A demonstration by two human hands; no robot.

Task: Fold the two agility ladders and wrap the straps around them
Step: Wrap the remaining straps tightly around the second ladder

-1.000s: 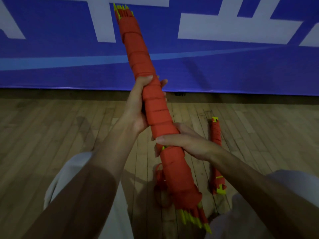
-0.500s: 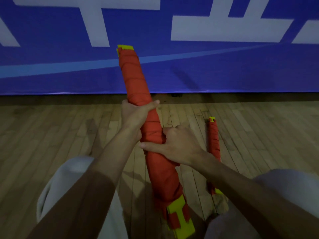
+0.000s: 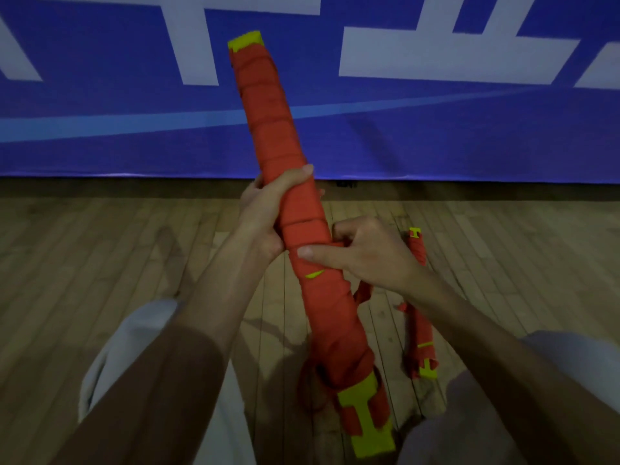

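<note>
Setting: wooden floor (image 3: 100, 263), with a blue banner (image 3: 436, 129) bearing white shapes standing along its far edge.
Held ladder (image 3: 278, 135): folded and bound in red strap; it is leaning up against the banner's backdrop, its yellow lower end pointing down near the floor's near edge, between pale trouser knees (image 3: 134, 337).
Left grip (image 3: 268, 213): clamping round the bundle's middle.
Right grip (image 3: 369, 256): pinching the strap (image 3: 336, 245) just below the left grip, with the thumb pressing across the bundle.
Change: the bundle has turned, so the flat yellow face is now showing. The right grip has moved from cupping the bundle to pinching the strap.
Loose tail (image 3: 364, 292): hanging under the right wrist.
Second ladder (image 3: 421, 327): lying wrapped on the floor's right side.
Meaning: the wrapping is probably finishing, and the tail is being tucked.
</note>
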